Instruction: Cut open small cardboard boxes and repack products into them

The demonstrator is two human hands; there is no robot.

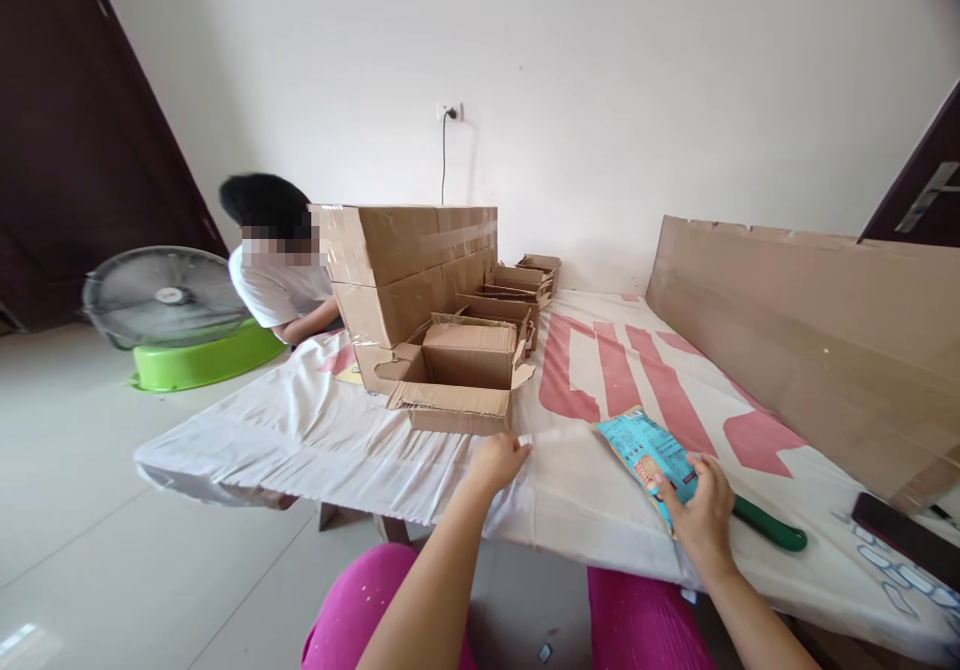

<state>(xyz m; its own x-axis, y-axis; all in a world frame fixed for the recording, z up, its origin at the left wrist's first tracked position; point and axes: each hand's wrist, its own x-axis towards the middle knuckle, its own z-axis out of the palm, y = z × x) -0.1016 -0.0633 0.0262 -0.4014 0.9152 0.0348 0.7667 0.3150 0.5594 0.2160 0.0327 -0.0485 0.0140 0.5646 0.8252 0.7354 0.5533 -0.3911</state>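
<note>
My right hand [703, 512] grips a blue packet [651, 455] with printed text and a food picture, its thumb across the front. The packet lies tilted on the cloth near the table's front edge. A dark green handle [771, 524] sticks out beside that hand; whatever it belongs to is hidden. My left hand [498, 462] rests at the table edge with curled fingers, and I cannot see what they hold, if anything. Just beyond it stands an open cardboard box [454, 418] with its flaps folded out.
More open boxes [517, 285] run back along stacked cardboard cartons [401, 300]. A cardboard panel [795, 340] stands on the right, with a dark phone-like object [907, 542] near it. Behind the cartons is a person [281, 270], beside a fan [172, 295] and a green tub [195, 360].
</note>
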